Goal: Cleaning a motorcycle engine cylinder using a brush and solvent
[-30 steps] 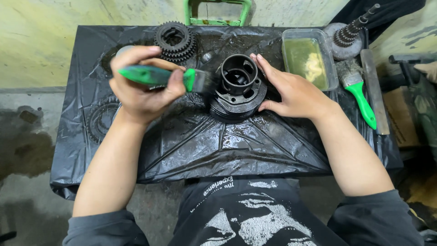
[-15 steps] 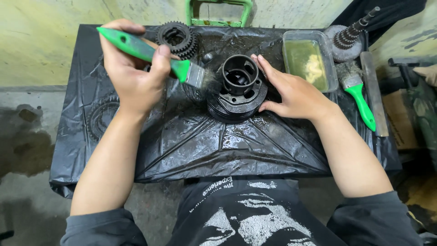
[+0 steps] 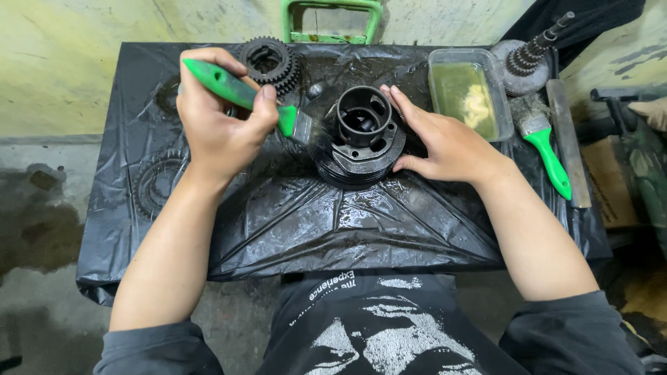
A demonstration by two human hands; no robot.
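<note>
Lowered, left hand [image 3: 221, 132] fingers grip one brush [image 3: 243, 94]; right hand [image 3: 445, 142] steadies one hub [image 3: 361, 135].

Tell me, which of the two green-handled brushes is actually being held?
The green brush in the left hand; the other brush lies untouched at the right.

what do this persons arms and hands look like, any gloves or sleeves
No gloves: the left hand and right hand are bare, and so are both forearms. Dark grey sleeves are pushed up near the elbows. No rings, watch or markings show.
</note>
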